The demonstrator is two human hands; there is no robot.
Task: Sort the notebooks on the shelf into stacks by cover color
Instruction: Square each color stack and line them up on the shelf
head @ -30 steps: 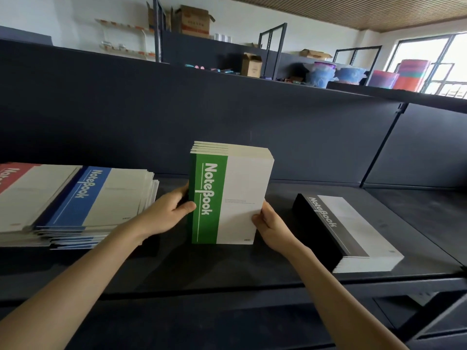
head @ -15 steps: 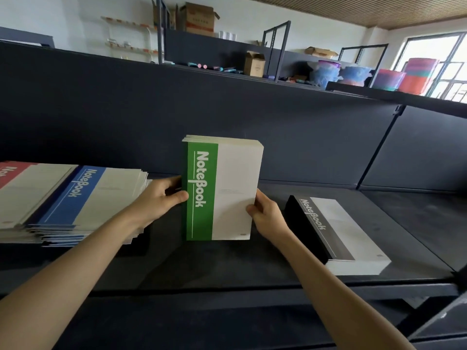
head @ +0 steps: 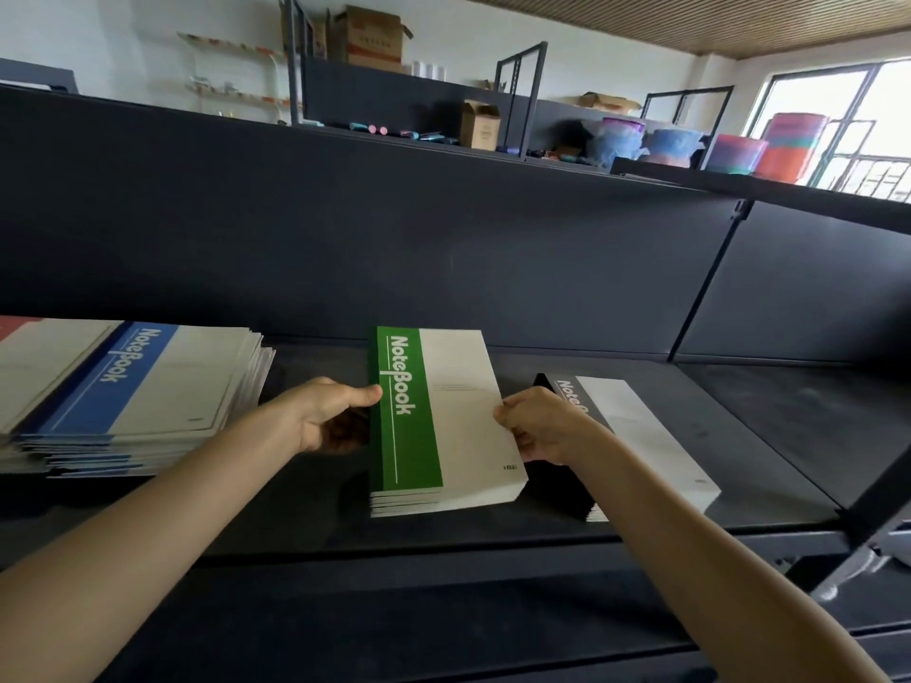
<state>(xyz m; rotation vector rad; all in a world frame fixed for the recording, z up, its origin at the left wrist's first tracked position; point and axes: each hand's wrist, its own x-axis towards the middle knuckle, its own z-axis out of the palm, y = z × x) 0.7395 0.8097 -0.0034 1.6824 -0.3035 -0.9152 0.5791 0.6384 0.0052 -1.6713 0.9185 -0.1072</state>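
Left hand [head: 328, 416] and right hand [head: 540, 426] grip green-banded notebooks [head: 458, 411].

**Head view: one wide-angle camera, worn on the person's head, facing forward and down.**
The camera looks from in front of and above the dark grey metal shelf board [head: 769, 436], close to it. The left hand [head: 325, 416] and right hand [head: 542, 426] reach in from the lower edge to the stack of green-and-white paper notebooks [head: 458, 421] at frame centre. The shelf's dark back panel [head: 443, 239] fills mid-frame, with the room beyond along the top.
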